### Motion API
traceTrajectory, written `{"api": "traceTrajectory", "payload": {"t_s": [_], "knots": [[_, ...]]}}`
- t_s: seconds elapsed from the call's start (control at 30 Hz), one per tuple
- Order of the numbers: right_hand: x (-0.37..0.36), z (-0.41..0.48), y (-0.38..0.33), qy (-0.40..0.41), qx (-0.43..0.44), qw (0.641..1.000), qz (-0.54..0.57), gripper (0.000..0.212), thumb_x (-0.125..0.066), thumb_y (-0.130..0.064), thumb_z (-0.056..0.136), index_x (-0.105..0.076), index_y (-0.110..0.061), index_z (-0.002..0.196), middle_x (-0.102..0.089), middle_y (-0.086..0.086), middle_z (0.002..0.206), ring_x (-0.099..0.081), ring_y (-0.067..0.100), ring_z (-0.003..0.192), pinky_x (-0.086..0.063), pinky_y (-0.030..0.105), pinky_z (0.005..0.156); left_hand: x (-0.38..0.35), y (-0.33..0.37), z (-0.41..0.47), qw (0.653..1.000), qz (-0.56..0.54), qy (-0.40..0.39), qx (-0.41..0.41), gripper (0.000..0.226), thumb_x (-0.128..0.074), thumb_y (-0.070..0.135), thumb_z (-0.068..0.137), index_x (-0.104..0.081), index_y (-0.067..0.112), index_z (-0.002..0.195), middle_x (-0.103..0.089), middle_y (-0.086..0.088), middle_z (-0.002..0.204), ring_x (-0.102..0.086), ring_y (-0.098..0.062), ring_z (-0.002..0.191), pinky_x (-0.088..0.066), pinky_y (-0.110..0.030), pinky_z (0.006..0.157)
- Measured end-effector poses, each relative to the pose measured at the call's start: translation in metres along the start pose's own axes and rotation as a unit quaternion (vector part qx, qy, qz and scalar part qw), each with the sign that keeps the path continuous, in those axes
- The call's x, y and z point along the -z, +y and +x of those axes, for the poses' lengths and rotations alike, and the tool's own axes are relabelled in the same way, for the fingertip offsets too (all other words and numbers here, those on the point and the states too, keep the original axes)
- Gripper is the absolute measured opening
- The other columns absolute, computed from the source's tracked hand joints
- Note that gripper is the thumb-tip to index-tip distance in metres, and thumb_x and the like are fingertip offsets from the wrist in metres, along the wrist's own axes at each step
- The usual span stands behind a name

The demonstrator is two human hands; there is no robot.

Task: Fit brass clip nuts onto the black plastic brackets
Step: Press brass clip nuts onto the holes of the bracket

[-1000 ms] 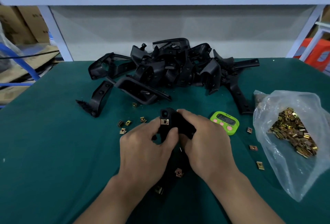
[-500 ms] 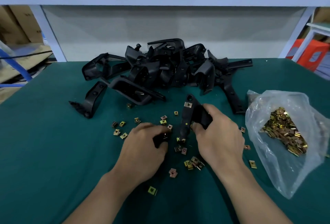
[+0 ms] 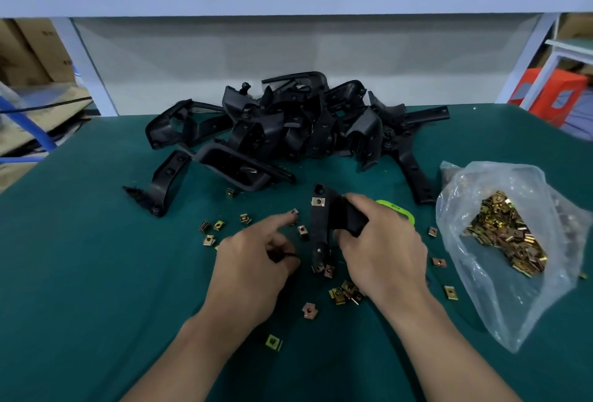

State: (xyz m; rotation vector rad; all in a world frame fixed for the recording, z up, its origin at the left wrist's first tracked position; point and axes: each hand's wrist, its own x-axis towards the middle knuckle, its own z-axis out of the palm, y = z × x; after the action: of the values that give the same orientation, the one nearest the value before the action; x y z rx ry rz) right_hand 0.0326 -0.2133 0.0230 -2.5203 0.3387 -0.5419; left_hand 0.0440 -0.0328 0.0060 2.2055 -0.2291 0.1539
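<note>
The right hand (image 3: pixel 385 251) grips a black bracket (image 3: pixel 317 231) propped on the tabletop (image 3: pixel 96 273), likely steadying it for fitting. The left hand (image 3: pixel 253 260) stretches a forefinger to a loose clip nut (image 3: pixel 293 211); whether its curled fingers hold anything is unclear.

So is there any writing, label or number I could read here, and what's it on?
No text is readable.
Cardboard boxes: dark print, too blurred.
Orange box: grey shapes, no legible words.
Green timer, mostly hidden behind the right hand: marks too small.
Black bracket in that hand: no lettering visible.
</note>
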Motion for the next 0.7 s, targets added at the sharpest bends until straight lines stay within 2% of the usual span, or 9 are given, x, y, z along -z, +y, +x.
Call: {"api": "traceTrajectory", "payload": {"t_s": [0.13,0.2,0.3,0.37,0.4,0.43,0.5,0.6,0.7], "knots": [[-0.001,0.0,0.001,0.002,0.0,1.0,0.005,0.024,-0.068,-0.03,0.08,-0.058,-0.042,0.099,-0.056,-0.017,0.065,-0.048,0.001,0.059,-0.028,0.022,0.05,0.001,0.001,0.001,0.999,-0.022,0.023,-0.001,0.057,-0.08,0.008,0.084,-0.06,0.058,0.103,-0.068,0.03,0.088,-0.061,0.008,0.09,-0.04,0.001,0.077],[-0.001,0.0,0.001,0.002,-0.002,1.0,0.008,0.025,-0.067,-0.031,0.081,-0.058,-0.043,0.102,-0.057,-0.018,0.067,-0.049,0.002,0.059,-0.03,0.024,0.05,0.002,0.001,0.0,0.999,-0.022,0.031,-0.007,0.053,-0.076,0.004,0.087,-0.063,0.053,0.102,-0.067,0.029,0.088,-0.061,0.009,0.091,-0.039,0.002,0.076],[0.0,0.0,0.003,0.002,-0.013,1.0,0.005,0.03,-0.068,-0.035,0.083,-0.059,-0.043,0.11,-0.058,-0.018,0.073,-0.047,0.011,0.062,-0.031,0.03,0.055,0.005,0.001,-0.001,0.999,-0.001,0.043,-0.016,0.038,-0.069,0.003,0.092,-0.073,0.037,0.107,-0.07,0.028,0.086,-0.06,0.015,0.093,-0.041,0.002,0.079],[0.0,0.001,0.004,-0.001,-0.027,1.0,-0.006,0.031,-0.068,-0.038,0.083,-0.06,-0.042,0.113,-0.06,-0.016,0.078,-0.047,0.019,0.067,-0.032,0.032,0.06,0.007,0.0,-0.001,0.997,0.058,0.033,-0.028,0.028,-0.071,0.02,0.093,-0.074,0.038,0.114,-0.069,0.029,0.109,-0.059,0.01,0.105,-0.045,-0.01,0.094],[-0.001,0.001,0.004,-0.005,-0.034,0.999,-0.008,0.032,-0.067,-0.039,0.083,-0.06,-0.042,0.113,-0.061,-0.014,0.081,-0.048,0.021,0.069,-0.033,0.032,0.062,0.007,0.001,-0.001,0.992,0.116,0.014,-0.042,0.027,-0.075,0.034,0.089,-0.073,0.042,0.115,-0.063,0.03,0.122,-0.053,0.004,0.117,-0.04,-0.019,0.104],[-0.001,0.001,0.004,-0.008,-0.04,0.999,-0.006,0.032,-0.067,-0.039,0.083,-0.06,-0.042,0.114,-0.062,-0.013,0.082,-0.048,0.022,0.07,-0.034,0.033,0.064,0.006,0.001,-0.001,0.983,0.171,-0.01,-0.064,0.031,-0.077,0.049,0.082,-0.073,0.047,0.113,-0.055,0.032,0.13,-0.044,0.0,0.126,-0.029,-0.022,0.108],[-0.002,0.001,0.004,-0.014,-0.045,0.999,0.002,0.032,-0.067,-0.038,0.082,-0.06,-0.041,0.114,-0.062,-0.013,0.082,-0.049,0.022,0.072,-0.035,0.033,0.065,0.001,0.004,-0.002,0.973,0.206,-0.053,-0.085,0.035,-0.074,0.065,0.074,-0.073,0.052,0.107,-0.052,0.035,0.135,-0.036,-0.003,0.131,-0.016,-0.019,0.1],[-0.002,0.001,0.003,-0.023,-0.044,0.999,0.009,0.033,-0.068,-0.039,0.083,-0.06,-0.042,0.115,-0.063,-0.015,0.083,-0.052,0.021,0.073,-0.036,0.033,0.066,-0.009,0.007,-0.005,0.976,0.185,-0.065,-0.093,0.028,-0.075,0.063,0.076,-0.075,0.052,0.102,-0.059,0.034,0.129,-0.039,-0.002,0.128,-0.016,-0.018,0.093],[-0.001,0.0,0.003,-0.027,-0.041,0.999,0.013,0.033,-0.068,-0.04,0.083,-0.061,-0.043,0.115,-0.064,-0.016,0.082,-0.053,0.018,0.07,-0.037,0.032,0.065,-0.012,0.01,-0.006,0.982,0.149,-0.043,-0.107,0.012,-0.082,0.047,0.078,-0.08,0.042,0.088,-0.066,0.032,0.104,-0.046,-0.003,0.111,-0.021,-0.021,0.088]]}}
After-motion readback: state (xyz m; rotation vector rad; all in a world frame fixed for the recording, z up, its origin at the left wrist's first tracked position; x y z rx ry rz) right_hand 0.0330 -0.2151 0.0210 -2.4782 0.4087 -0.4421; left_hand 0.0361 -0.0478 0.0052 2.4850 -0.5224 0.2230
